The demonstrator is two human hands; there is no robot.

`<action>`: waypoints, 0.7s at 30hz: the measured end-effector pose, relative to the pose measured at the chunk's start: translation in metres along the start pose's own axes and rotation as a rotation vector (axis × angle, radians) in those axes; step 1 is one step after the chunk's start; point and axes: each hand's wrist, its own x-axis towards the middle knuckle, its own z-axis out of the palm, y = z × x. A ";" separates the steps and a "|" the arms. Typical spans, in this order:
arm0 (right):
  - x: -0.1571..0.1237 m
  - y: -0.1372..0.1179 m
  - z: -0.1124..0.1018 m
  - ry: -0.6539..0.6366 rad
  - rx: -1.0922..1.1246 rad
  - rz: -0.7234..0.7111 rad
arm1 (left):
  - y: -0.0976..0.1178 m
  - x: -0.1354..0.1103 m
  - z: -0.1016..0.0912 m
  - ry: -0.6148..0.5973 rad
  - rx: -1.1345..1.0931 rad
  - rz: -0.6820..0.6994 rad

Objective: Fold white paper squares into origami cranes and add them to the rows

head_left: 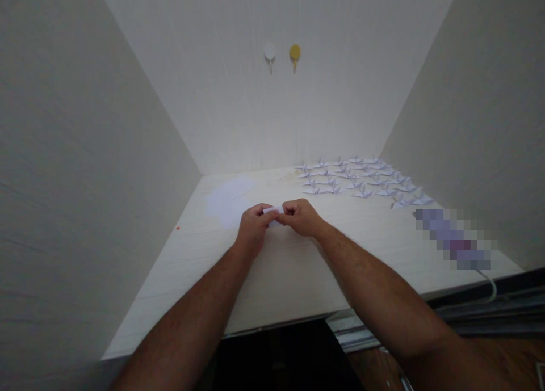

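A small piece of folded white paper (275,210) is pinched between both hands above the middle of the white table. My left hand (254,223) grips its left side, thumb on top. On the other side, my right hand (301,216) has its curled fingers closed on the right edge. The paper's lower part is partly hidden by the fingers. Left of my left hand lies a spread of loose white paper sheets (225,201). Several folded white paper cranes (355,185) stand in rows to the right, beyond my right hand.
Walls enclose the white table (281,283) at the left, right and back. A white hook (269,52) and a yellow hook (294,53) are on the back wall. A pixelated object (453,240) with a white cable (491,286) lies at the right. A tiny orange bit (177,228) lies at the left.
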 end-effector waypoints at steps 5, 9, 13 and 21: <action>0.000 0.003 0.001 -0.011 0.023 0.031 | 0.000 0.001 -0.003 -0.053 0.028 0.029; -0.001 0.003 0.002 -0.032 0.018 0.037 | 0.002 0.001 -0.004 -0.025 0.050 0.070; 0.000 0.003 0.002 -0.035 0.027 0.036 | 0.002 0.002 -0.004 -0.002 0.029 0.013; 0.000 0.005 -0.001 0.073 0.044 0.086 | 0.002 0.004 -0.009 -0.095 0.012 -0.051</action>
